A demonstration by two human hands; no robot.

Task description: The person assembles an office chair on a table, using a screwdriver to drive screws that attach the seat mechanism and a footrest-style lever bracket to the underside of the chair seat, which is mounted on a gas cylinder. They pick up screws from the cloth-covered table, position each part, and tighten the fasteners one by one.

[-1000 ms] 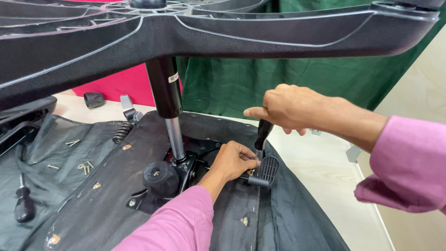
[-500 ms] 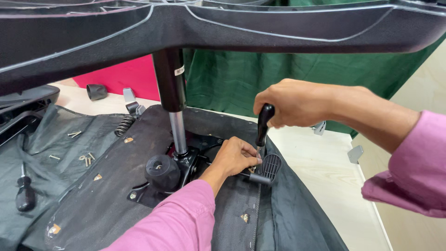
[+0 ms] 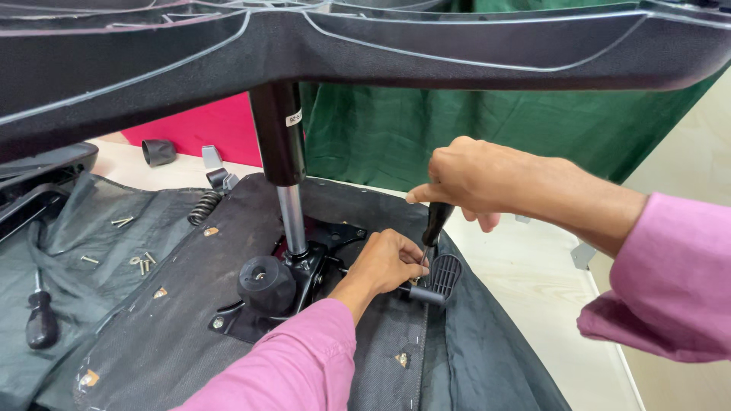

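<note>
Under the chair base (image 3: 365, 46), which fills the top of the view, an upturned seat (image 3: 190, 320) lies on a table (image 3: 533, 289). At centre, the left hand (image 3: 388, 262) is closed around something at the edge of the mechanism plate (image 3: 304, 266), beside the paddle lever (image 3: 442, 278); what its fingers pinch is hidden. At 2 o'clock from it, the right hand (image 3: 476, 179) is clenched on the black handle of a screwdriver (image 3: 435, 224), whose tip points down at the plate edge, just by the left hand.

By the look of it, the work is partway: the plate sits on the seat with the gas column (image 3: 285, 175) standing in it and a round knob (image 3: 265, 283) fitted. Loose screws (image 3: 133, 259) at 9 o'clock, a coil spring (image 3: 202, 207) at 10 o'clock and a second screwdriver (image 3: 39, 323) at 8 o'clock lie unused, so fixing seems unfinished.

A small white rectangular label (image 3: 295, 118) sits high on the column's black part. Behind, at 12 o'clock, hangs a green cloth (image 3: 472, 122), with a red panel (image 3: 205, 125) at 11 o'clock.
</note>
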